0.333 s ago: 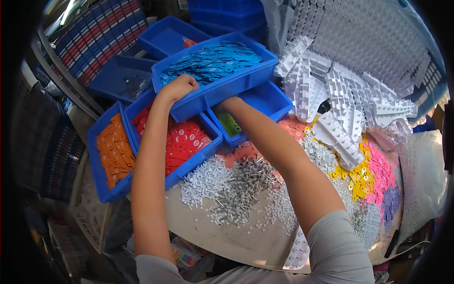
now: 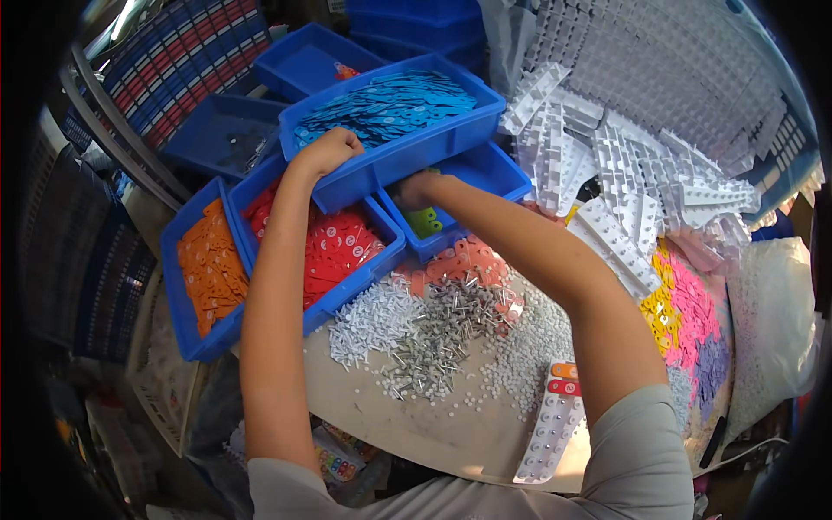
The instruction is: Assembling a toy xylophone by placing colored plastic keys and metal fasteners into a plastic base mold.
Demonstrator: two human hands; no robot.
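Observation:
My left hand (image 2: 328,153) is closed over the near left rim of a blue plastic tray (image 2: 426,149), which holds a heap of flat blue plastic pieces (image 2: 394,106). This tray rests across the tops of the lower trays. Under its front edge, my right hand (image 2: 421,188) reaches into a lower blue tray (image 2: 507,178) with a few green pieces (image 2: 425,223); the fingers are dark and mostly hidden. Left of it, another tray holds red pieces (image 2: 338,251), and beyond that lie orange pieces (image 2: 211,267) in their own tray.
White studded plastic strips (image 2: 611,234) pile up at the right before a large basket. Small pins (image 2: 438,334), white beads and loose coloured pieces cover the tabletop. A white strip (image 2: 550,429) bearing orange and red pieces lies near the front edge, beside my right arm.
My right hand has drawn slightly back and left, and the elbow has swung outward to the right. More of the white strip by the front edge shows. My left hand keeps its hold.

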